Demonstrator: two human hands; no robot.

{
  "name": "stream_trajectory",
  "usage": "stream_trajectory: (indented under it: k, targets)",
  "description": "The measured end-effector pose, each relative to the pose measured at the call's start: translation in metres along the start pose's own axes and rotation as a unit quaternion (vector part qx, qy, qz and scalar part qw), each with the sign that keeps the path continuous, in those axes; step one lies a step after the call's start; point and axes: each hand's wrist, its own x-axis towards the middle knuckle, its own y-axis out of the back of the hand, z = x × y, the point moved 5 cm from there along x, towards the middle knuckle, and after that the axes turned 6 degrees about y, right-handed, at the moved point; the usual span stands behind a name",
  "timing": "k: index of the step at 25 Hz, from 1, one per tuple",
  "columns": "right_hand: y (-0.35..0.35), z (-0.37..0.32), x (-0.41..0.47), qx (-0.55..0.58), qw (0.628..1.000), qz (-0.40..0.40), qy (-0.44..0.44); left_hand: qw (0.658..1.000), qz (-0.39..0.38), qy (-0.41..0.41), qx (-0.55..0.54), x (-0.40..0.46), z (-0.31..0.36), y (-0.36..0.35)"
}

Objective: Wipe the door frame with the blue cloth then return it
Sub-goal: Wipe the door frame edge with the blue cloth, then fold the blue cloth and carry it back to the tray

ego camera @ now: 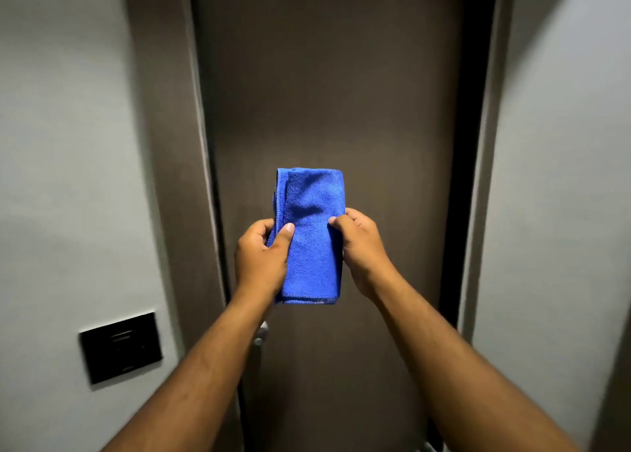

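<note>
Both-handed now, gripping the folded blue cloth (312, 233) with left hand (261, 257) and right hand (360, 246), not yet touching the door frame (164, 144), wiping and returning apparently pending.

Blue cloth (312, 233), dark brown door (327, 93), black wall panel (120, 346).

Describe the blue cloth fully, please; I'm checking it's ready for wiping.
The blue cloth looks like bright blue microfibre, folded into a tall, narrow rectangle with layered edges showing at its upper left. It is held upright in the air in front of the closed brown door, touching neither door nor frame. The left hand pinches its left edge, thumb on the front, and the right hand grips its right edge.
</note>
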Motion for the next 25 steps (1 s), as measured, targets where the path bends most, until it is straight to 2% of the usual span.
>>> stream_trajectory:
  k: [3, 4, 6, 8, 14, 19, 22, 25]
  targets:
    - [0.085, 0.002, -0.011, -0.036, 0.999, 0.021, -0.025, 0.997, -0.061, 0.041, -0.027, -0.021, -0.014, -0.079]
    - [0.142, 0.003, -0.021, -0.059, 0.996, 0.052, -0.032, 0.993, -0.097, 0.064, -0.035, -0.04, -0.022, -0.133]
    - [0.184, 0.006, -0.032, -0.069, 0.995, 0.062, -0.04, 0.988, -0.11, 0.099, -0.046, -0.055, -0.032, -0.167]
    - [0.272, 0.011, -0.053, -0.093, 0.989, 0.104, -0.057, 0.974, -0.168, 0.14, -0.062, -0.092, -0.05, -0.25]
    - [0.468, 0.031, -0.14, -0.147, 0.952, 0.227, -0.142, 0.918, -0.301, 0.249, -0.064, -0.212, -0.105, -0.434]
    - [0.562, 0.052, -0.21, -0.161, 0.909, 0.333, -0.192, 0.872, -0.393, 0.291, -0.027, -0.291, -0.138, -0.517]
    - [0.6, 0.078, -0.254, -0.163, 0.871, 0.398, -0.238, 0.828, -0.459, 0.323, 0.001, -0.337, -0.171, -0.555]
    - [0.628, 0.112, -0.306, -0.198, 0.822, 0.435, -0.309, 0.767, -0.535, 0.35, 0.056, -0.384, -0.213, -0.581]
